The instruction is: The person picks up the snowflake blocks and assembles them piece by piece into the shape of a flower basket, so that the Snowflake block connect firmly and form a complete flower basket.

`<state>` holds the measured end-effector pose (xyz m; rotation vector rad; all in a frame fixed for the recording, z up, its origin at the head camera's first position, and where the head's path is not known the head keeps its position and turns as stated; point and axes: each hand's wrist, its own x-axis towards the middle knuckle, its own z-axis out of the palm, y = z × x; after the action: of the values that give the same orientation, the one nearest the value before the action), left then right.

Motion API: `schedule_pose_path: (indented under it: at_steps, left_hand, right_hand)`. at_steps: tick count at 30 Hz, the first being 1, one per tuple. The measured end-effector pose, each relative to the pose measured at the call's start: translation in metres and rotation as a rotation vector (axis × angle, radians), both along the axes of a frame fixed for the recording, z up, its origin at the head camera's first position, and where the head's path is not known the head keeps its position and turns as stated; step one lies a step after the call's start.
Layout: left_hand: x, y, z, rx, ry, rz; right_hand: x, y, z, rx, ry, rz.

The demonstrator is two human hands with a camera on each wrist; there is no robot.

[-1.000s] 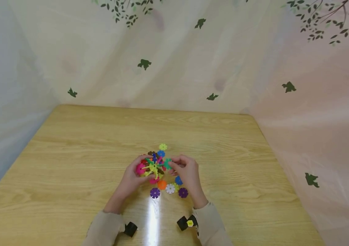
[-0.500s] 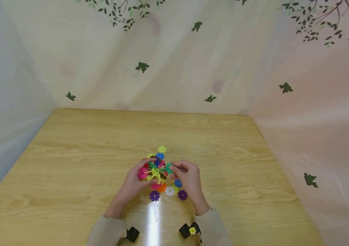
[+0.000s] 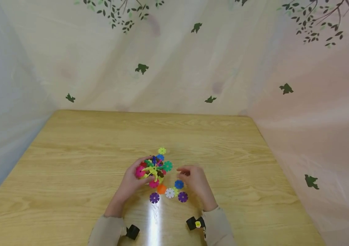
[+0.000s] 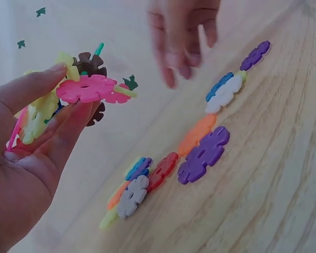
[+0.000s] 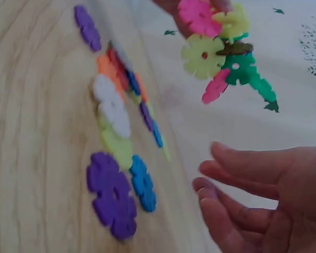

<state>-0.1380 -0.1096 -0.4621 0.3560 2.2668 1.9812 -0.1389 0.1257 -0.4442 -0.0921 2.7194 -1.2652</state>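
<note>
Since half a second ago, the right hand (image 3: 195, 179) has come off the bright green notched plastic disc (image 3: 168, 166) and drawn back to the right, leaving that disc on the outer edge of the build; its grip is apart and holds nothing. I have the left hand's (image 3: 132, 179) grip clamped on the many-coloured cluster of interlocked plastic discs (image 3: 154, 169), raised over the wood-grained desk (image 3: 248, 160). I'd worry that the green disc is shallowly slotted and drops if the cluster is turned, or that squeezing too hard springs a joint apart. Picking up the scalloped white plastic disc (image 3: 170, 193) could drag the lime one (image 5: 116, 146) it overlaps. All look thin, flat and smooth, petal-edged with narrow slots; on this glossy grain they may slide.
</note>
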Motion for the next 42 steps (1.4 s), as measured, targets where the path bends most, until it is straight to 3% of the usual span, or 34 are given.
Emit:
schedule_pose_path:
  at_steps: [2,4,13,17,21,24,27,34,42]
  left_hand:
    - [0.000,-0.001,-0.001,0.001,0.000,0.006]
    - [0.000,-0.001,-0.002,0.005,0.004,0.009]
    - [0.001,0.000,-0.007,0.042,-0.020,0.011]
    - [0.003,-0.002,-0.009,0.085,-0.017,0.024]
    - [0.005,-0.003,-0.011,0.108,-0.001,0.025]
    - [0.005,-0.004,-0.011,0.111,0.022,-0.011]
    - [0.006,-0.005,-0.011,0.114,0.050,-0.073]
    - [0.007,-0.005,-0.012,0.156,0.065,-0.182]
    - [0.005,-0.005,-0.015,0.184,0.075,-0.220]
  right_hand:
    - [0.000,0.003,-0.008,0.139,0.002,0.071]
    - [0.000,0.004,-0.014,0.211,-0.004,0.117]
    - [0.001,-0.001,-0.014,0.295,-0.004,0.099]
    - [0.002,-0.001,-0.012,0.192,0.043,-0.043]
    - [-0.001,-0.004,-0.007,-0.140,0.070,-0.249]
    - [-0.001,-0.009,0.001,-0.358,0.097,-0.329]
    - [0.001,-0.014,0.010,-0.435,0.133,-0.311]
    - [0.005,-0.021,0.017,-0.415,0.143,-0.134]
    - [0.010,-0.021,0.016,-0.366,0.108,-0.121]
